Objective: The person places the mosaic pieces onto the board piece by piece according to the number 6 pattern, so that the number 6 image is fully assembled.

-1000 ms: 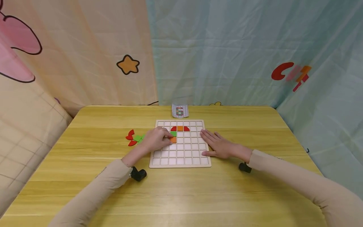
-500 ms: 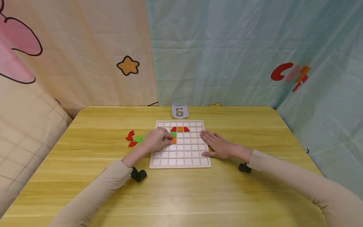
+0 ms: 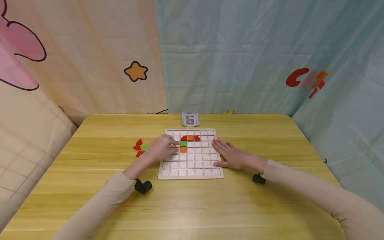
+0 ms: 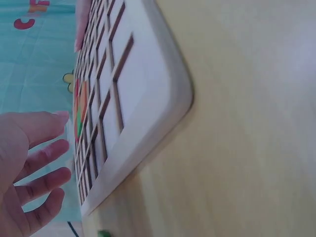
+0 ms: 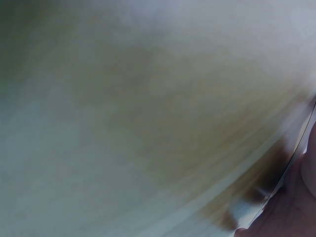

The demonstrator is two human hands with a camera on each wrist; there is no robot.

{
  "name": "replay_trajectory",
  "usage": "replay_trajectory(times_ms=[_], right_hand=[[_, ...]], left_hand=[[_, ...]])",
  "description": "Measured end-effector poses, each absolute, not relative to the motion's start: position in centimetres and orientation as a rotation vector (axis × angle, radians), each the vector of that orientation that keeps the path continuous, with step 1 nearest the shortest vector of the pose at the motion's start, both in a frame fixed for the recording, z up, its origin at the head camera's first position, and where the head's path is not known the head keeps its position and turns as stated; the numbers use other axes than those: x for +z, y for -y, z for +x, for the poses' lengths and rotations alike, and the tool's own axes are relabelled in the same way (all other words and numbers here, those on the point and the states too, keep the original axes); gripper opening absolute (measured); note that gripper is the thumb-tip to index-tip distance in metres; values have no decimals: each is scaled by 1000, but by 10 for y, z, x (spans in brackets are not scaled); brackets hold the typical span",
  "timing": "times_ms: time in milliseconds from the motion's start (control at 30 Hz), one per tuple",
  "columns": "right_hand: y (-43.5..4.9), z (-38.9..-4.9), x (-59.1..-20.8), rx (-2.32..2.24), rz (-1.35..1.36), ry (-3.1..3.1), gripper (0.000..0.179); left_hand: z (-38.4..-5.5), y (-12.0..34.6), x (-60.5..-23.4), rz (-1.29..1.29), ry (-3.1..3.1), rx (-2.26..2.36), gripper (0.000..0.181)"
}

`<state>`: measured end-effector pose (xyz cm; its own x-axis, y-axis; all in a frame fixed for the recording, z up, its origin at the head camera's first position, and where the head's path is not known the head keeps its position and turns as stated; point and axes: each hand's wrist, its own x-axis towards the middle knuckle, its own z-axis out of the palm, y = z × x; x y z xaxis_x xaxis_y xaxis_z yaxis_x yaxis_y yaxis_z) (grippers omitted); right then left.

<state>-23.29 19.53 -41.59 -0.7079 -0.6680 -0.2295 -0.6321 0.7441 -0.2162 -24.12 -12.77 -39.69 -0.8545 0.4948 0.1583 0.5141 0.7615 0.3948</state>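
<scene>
A white grid board point(image 3: 190, 177) with a pale wooden frame lies on the table. Set in its cells are a green square tile point(image 3: 183, 144), an orange square tile point(image 3: 183, 150) below it, and a second orange tile point(image 3: 190, 137) between two red quarter-round tiles point(image 3: 184, 138). My left hand point(image 3: 162, 147) hovers over the board's left side, fingertips just left of the green and orange tiles. In the left wrist view the left hand point(image 4: 32, 173) has its fingers loosely bent and apart, with nothing between them. My right hand point(image 3: 231, 154) rests flat on the board's right edge, fingers straight.
Loose red pieces point(image 3: 137, 145) and a green piece point(image 3: 145, 148) lie left of the board, partly covered by the left hand. A small printed card point(image 3: 190, 119) with a coloured grid pattern lies behind the board. Curtains hang behind the table point(image 3: 192, 210).
My left hand has come off the orange tile and shifted slightly left, leaving that tile in its cell. The right hand stays in place. The head view has tilted up slightly.
</scene>
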Motion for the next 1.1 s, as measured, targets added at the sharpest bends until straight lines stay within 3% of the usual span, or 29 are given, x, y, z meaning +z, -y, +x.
replay_trajectory(times_ms=[567, 1100], right_hand=[[-199, -236, -425, -221, -1026, -2661, 87], [-198, -235, -420, -209, -1014, -2643, 87]], left_hand=[[-234, 187, -390, -620, 2961, -580, 31], [-238, 197, -402, -514, 3027, -606, 36]])
